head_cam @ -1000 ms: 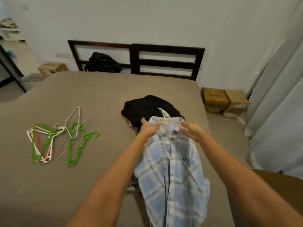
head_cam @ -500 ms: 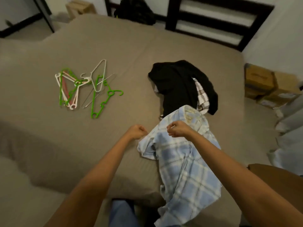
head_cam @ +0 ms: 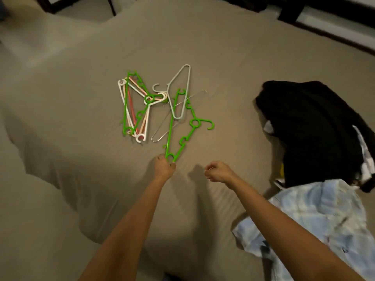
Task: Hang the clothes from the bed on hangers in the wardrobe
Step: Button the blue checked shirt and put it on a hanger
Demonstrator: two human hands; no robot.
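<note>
Left hand (head_cam: 164,167) pinches 1 corner of a green plastic hanger (head_cam: 171,126) on the bed (head_cam: 81,98); right hand (head_cam: 218,172) curled, seemingly empty. Plaid shirt (head_cam: 324,216) lies nearby. Lifting may snag the overlapping wire hanger (head_cam: 155,138).

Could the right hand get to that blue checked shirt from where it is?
Probably yes: the right hand holds nothing, and the blue checked shirt lies mostly uncovered on the bed beside that forearm.
</note>
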